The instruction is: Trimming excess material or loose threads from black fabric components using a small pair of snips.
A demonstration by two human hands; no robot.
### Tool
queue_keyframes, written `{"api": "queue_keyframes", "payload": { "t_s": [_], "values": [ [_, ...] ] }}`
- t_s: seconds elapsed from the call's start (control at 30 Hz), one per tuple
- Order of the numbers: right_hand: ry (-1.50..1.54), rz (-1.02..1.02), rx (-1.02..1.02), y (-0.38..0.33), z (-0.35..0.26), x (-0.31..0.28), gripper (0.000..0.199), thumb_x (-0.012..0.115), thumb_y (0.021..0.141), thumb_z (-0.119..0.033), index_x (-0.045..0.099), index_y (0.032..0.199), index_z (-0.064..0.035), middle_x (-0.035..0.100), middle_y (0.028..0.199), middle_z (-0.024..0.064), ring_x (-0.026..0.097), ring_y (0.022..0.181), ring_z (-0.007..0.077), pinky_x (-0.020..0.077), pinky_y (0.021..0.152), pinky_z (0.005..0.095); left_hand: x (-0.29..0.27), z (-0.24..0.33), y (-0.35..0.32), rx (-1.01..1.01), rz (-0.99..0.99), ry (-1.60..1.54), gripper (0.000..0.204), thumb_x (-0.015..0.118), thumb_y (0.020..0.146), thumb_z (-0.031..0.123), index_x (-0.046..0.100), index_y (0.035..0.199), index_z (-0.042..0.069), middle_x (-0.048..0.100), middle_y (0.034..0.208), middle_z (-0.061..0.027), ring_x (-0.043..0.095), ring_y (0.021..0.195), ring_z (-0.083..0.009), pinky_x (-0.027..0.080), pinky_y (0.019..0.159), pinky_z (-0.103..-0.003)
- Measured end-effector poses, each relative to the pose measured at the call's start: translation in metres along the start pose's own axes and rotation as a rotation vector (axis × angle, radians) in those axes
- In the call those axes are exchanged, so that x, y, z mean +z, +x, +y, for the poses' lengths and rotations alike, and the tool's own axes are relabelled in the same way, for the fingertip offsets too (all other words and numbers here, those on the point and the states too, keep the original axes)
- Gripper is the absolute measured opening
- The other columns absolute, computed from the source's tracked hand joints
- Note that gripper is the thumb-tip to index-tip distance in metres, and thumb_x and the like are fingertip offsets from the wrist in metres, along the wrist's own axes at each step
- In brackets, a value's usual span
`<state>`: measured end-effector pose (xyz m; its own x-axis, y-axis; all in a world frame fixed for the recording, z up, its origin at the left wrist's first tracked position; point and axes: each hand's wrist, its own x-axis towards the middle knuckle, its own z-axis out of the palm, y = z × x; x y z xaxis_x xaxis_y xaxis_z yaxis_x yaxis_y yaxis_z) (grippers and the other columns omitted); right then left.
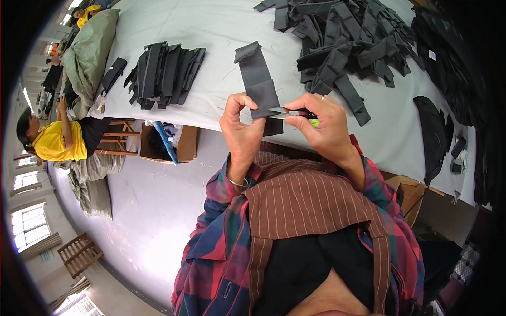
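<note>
A person in a plaid shirt (216,253) and a brown pinstriped apron (305,205) works at the near edge of a white-covered table (219,58), a dark gray fabric strip (255,73) held up at that edge, its longer end pointing toward the far side. The left hand (241,118) pinches the strip between thumb and fingers; the right hand (321,118) is closed around small snips (279,111), their pointed blades at the strip's right side (a ring shows on that hand, a bracelet on the left wrist). Similar strips lie in a neat row (166,73) toward the table's left edge, while a loose heap (353,42) spreads toward the far right corner. Dark fabric pieces (432,137) line the right edge. Beyond the left edge, a co-worker in yellow (60,141) sits near an open cardboard box (187,145) on the floor.
</note>
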<state>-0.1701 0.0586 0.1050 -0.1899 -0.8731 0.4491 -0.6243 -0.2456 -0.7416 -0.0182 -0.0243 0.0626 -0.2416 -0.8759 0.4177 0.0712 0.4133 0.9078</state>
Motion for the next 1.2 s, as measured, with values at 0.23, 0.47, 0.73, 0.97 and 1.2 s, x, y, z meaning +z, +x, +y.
{"api": "queue_keyframes", "payload": {
  "t_s": [0.23, 0.47, 0.73, 0.97, 1.2],
  "values": [
    [-0.064, 0.022, -0.073, 0.002, -0.003, 0.005, 0.017, 0.073, 0.074, -0.021, 0.063, 0.081, -0.0091, 0.062, 0.069, 0.0017, 0.055, 0.058, 0.0191, 0.0359, 0.058, 0.0309, 0.004, 0.0, -0.001, 0.067, 0.043, 0.0, 0.031, 0.065, 0.064, -0.012, 0.049, 0.083, 0.007, 0.057, 0.083, -0.0031, 0.054, 0.081, -0.0118, 0.043, 0.08, -0.024],
    [-0.135, 0.04, -0.113, 0.003, -0.005, 0.009, 0.018, 0.074, 0.073, -0.021, 0.06, 0.078, -0.0102, 0.06, 0.066, 0.0001, 0.053, 0.057, 0.019, 0.0349, 0.056, 0.0321, 0.003, -0.001, -0.004, 0.049, 0.054, -0.001, 0.03, 0.065, 0.064, -0.012, 0.049, 0.082, 0.006, 0.057, 0.083, -0.0037, 0.054, 0.081, -0.0119, 0.043, 0.079, -0.024],
    [-0.17, -0.012, -0.089, 0.005, -0.002, 0.01, 0.018, 0.074, 0.074, -0.022, 0.06, 0.078, -0.0096, 0.061, 0.067, 0.0008, 0.056, 0.059, 0.0189, 0.0381, 0.057, 0.0313, 0.003, 0.001, -0.005, -0.001, 0.053, -0.026, 0.028, 0.066, 0.065, -0.01, 0.05, 0.082, 0.006, 0.055, 0.081, -0.0029, 0.053, 0.08, -0.0115, 0.042, 0.078, -0.023],
    [0.375, -0.074, 0.341, 0.011, 0.014, 0.004, 0.045, 0.076, 0.073, -0.016, 0.06, 0.113, -0.0044, 0.064, 0.11, 0.0053, 0.06, 0.092, 0.0142, 0.0465, 0.079, 0.027, 0.001, 0.001, -0.01, -0.004, -0.103, 0.191, 0.023, 0.07, 0.07, -0.001, 0.052, 0.083, 0.004, 0.056, 0.084, -0.0061, 0.054, 0.081, -0.0175, 0.044, 0.08, -0.03],
    [0.455, 0.007, 0.244, 0.006, 0.031, 0.031, 0.018, 0.071, 0.072, -0.018, 0.066, 0.085, -0.0061, 0.066, 0.075, 0.0103, 0.063, 0.069, 0.026, 0.0459, 0.063, 0.0353, -0.002, -0.004, -0.01, -0.246, -0.123, -0.034, 0.035, 0.058, 0.075, -0.01, 0.042, 0.102, 0.005, 0.049, 0.096, -0.0068, 0.05, 0.09, -0.0146, 0.042, 0.081, -0.026]
  ]
}}
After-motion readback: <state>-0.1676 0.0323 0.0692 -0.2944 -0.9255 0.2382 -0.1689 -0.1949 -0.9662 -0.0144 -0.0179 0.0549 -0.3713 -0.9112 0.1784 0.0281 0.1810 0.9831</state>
